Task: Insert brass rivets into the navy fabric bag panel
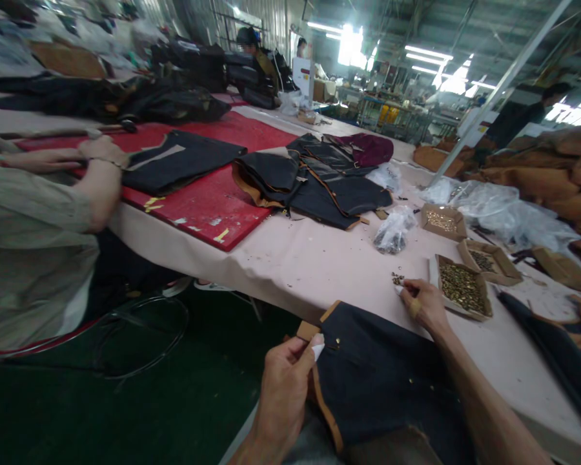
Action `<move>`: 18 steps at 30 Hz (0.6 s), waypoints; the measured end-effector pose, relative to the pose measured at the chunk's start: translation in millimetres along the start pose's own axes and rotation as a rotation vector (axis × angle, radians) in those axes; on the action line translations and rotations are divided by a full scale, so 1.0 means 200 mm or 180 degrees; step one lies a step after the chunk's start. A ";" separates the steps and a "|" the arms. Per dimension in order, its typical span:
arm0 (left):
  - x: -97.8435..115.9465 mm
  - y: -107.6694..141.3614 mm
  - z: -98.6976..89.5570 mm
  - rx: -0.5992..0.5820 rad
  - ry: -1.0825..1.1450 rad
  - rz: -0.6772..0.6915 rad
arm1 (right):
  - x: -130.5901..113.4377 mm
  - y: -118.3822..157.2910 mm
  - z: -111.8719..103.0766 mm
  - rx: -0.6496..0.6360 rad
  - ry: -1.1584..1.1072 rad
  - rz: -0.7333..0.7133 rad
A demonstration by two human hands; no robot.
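Across a long bench (319, 265) covered in pale cloth lies a red board (208, 206) with dark fabric pieces (319, 181) piled on and beside it, and a co-worker's arm (97, 181) rests at the board's near left end. At the near edge a dark fabric panel (382, 374) with tan trim hangs over the bench. The left hand (285, 387) pinches the panel's tan corner, closed on it. The right hand (423, 303) rests on the bench with its fingertips curled at a small heap of loose brass rivets (397, 279), just beside an open cardboard box (462, 287) full of them; whether it holds one I cannot tell.
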State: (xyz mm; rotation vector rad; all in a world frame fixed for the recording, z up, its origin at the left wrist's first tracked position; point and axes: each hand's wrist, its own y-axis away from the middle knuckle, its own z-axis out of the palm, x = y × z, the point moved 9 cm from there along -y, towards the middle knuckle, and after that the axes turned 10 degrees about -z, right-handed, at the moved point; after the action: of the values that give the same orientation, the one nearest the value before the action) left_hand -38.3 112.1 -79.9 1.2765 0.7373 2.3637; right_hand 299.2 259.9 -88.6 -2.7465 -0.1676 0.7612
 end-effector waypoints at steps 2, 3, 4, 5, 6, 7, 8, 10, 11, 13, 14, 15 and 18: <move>0.01 0.01 0.01 0.0007 0.0015 -0.0016 | 0.00 -0.04 0.03 0.0004 0.0060 -0.0035; 0.01 0.01 0.01 0.0012 0.0016 -0.0019 | 0.00 -0.06 0.04 -0.0004 0.0094 -0.0058; 0.02 0.02 0.01 0.0010 0.0012 -0.0020 | 0.00 -0.07 0.05 -0.0022 0.0129 -0.0084; 0.02 0.02 0.01 0.0001 0.0005 -0.0021 | -0.01 -0.08 0.06 -0.0048 0.0159 -0.0111; 0.02 0.02 0.00 -0.0002 -0.0003 -0.0025 | -0.02 -0.08 0.06 -0.0087 0.0182 -0.0134; 0.02 0.01 0.00 0.0005 -0.0012 -0.0031 | -0.02 -0.08 0.07 -0.0140 0.0191 -0.0153; 0.02 0.01 -0.01 0.0009 -0.0021 -0.0040 | -0.03 -0.08 0.07 -0.0207 0.0183 -0.0168; 0.01 0.00 -0.02 0.0033 -0.0031 -0.0070 | -0.04 -0.07 0.07 -0.0353 0.0124 -0.0180; 0.01 -0.01 -0.02 0.0046 -0.0028 -0.0087 | -0.04 -0.07 0.07 -0.0414 0.0084 -0.0173; 0.01 -0.02 -0.03 0.0065 -0.0012 -0.0130 | -0.04 -0.06 0.05 -0.0485 0.0001 -0.0133; 0.01 -0.02 -0.03 0.0068 0.0010 -0.0159 | -0.03 -0.05 0.04 -0.0503 -0.0040 -0.0103; 0.02 -0.03 -0.03 0.0074 0.0039 -0.0182 | -0.03 -0.05 0.03 -0.0517 -0.0081 -0.0070; 0.02 -0.04 -0.03 0.0080 0.0080 -0.0235 | -0.02 -0.05 0.02 -0.0520 -0.0191 0.0030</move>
State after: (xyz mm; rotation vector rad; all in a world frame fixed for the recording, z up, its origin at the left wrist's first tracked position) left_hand -44.9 119.9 -84.4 1.2103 0.8104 2.3226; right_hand 294.4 269.4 -86.8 -2.8803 -0.2396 0.8690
